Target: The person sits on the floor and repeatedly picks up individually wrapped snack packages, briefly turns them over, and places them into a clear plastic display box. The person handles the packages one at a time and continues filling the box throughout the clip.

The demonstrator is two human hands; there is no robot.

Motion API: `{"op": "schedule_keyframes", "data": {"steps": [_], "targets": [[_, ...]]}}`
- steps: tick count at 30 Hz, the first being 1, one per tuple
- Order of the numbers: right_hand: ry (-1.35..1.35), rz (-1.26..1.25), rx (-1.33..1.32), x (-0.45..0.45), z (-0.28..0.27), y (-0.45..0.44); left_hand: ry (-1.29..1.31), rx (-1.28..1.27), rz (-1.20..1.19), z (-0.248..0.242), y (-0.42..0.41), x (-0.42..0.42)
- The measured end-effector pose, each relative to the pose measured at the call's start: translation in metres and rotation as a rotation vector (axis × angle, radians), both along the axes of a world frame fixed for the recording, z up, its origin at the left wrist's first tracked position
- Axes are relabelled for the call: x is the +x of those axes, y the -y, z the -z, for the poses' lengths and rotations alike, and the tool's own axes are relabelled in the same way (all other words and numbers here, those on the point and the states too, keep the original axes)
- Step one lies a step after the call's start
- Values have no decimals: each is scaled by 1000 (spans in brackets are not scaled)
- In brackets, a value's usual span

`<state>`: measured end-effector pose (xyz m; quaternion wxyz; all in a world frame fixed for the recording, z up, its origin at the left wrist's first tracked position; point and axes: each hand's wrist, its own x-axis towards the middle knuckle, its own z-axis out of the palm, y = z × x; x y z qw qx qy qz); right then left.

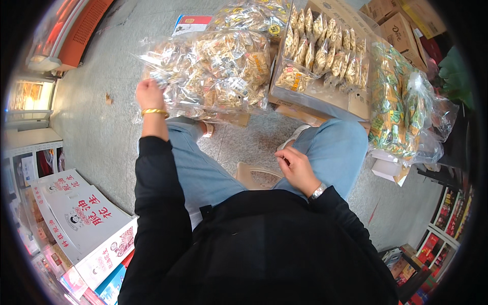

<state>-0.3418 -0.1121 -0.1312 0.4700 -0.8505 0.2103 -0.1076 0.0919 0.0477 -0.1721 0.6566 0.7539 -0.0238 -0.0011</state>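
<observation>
My left hand (150,94), with a gold bangle at the wrist, grips the near left edge of a large clear plastic bag (213,68). Many small snack packets fill this bag. Over my right thigh, my right hand (299,167) is loosely curled, and I see nothing in it. Beyond it stands an open cardboard carton (324,101) with rows of packets (324,42) upright inside. One packet (292,78) lies flat at the carton's near left corner, its printed face up.
Another clear bag of packets (249,17) lies behind. Right of the carton sits a bag of green-and-orange packets (392,103). Cardboard boxes (404,38) are stacked at the far right. A white printed carton (84,217) stands left, and a beige stool (248,175) is beneath me.
</observation>
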Motion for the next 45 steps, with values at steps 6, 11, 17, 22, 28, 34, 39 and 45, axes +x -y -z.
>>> {"op": "schedule_keyframes", "data": {"steps": [6,11,17,22,28,34,39,45], "targets": [[53,31,59,-1,-16,-2,273,25,117,-103,-69,-81],[96,49,502,15,-29,-7,51,-121,493,-131,-62,-176],[269,91,1079,48,-87,-17,-233,-329,807,-121,-14,-259],[302,94,974,35,-79,-12,-393,-252,875,-123,-2,-270],[336,96,900,25,-71,-25,-442,-194,936,-114,13,-281],[516,45,1183,5,-62,-1,-812,-469,885,-127,20,-294],[443,-40,1001,12,-84,2,-1212,-677,1097,-117,12,-294],[369,79,950,16,-77,9,-1127,-576,975,-114,11,-313]]}}
